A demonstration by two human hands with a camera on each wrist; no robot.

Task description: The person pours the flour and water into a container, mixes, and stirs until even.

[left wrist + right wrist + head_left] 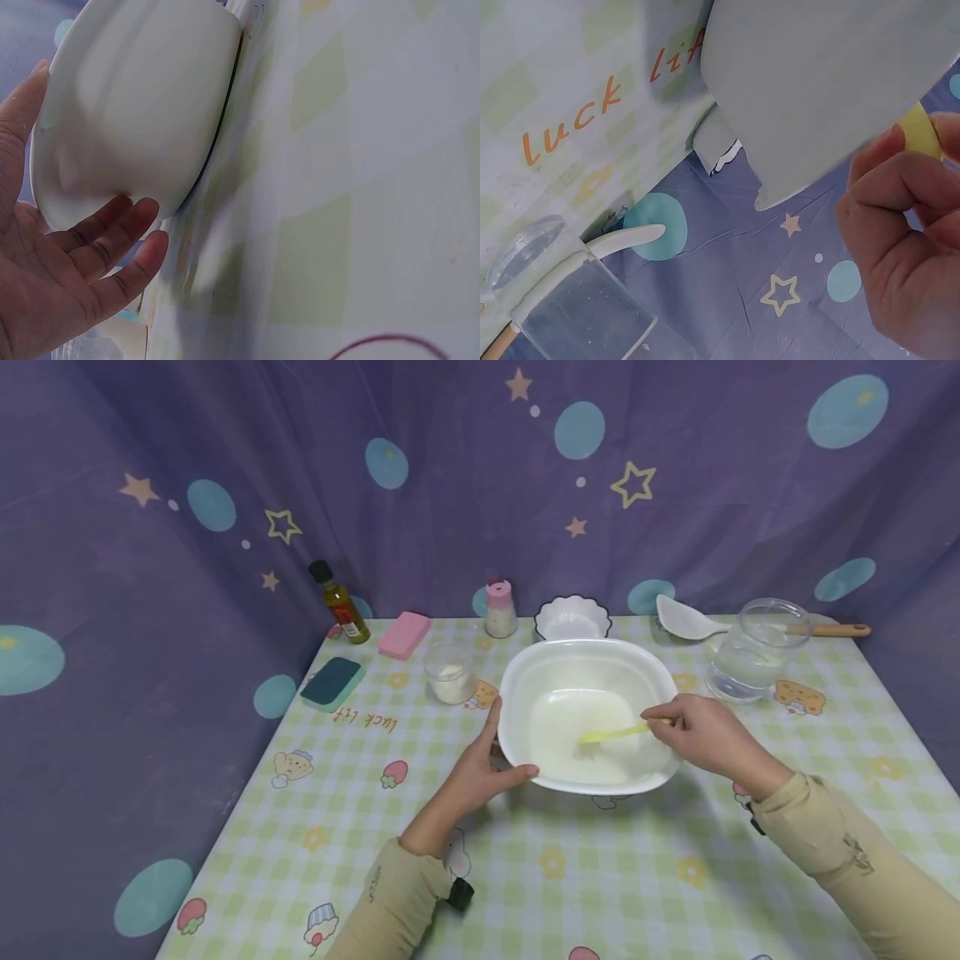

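Observation:
A white basin (517, 727) on the table holds a milky white liquid (558, 722). My left hand (480, 768) holds the basin's left side, thumb at the near rim; in the left wrist view its fingers (112, 236) lie against the outer wall. At the basin's right rim my right hand (705, 735) pinches a yellow spoon (618, 734) by its handle. The spoon's lower end dips into the liquid. From the right wrist, only the yellow handle (919, 133) shows between thumb and fingers; the basin's wall hides the rest.
Behind the basin are a scalloped dish (573, 617) and a pink-topped shaker (500, 608). To its left stand a small jar of white powder (452, 681), two sponges (405, 635) and an oil bottle (343, 608). A glass jug of water (750, 660) and a white turner (686, 618) lie right.

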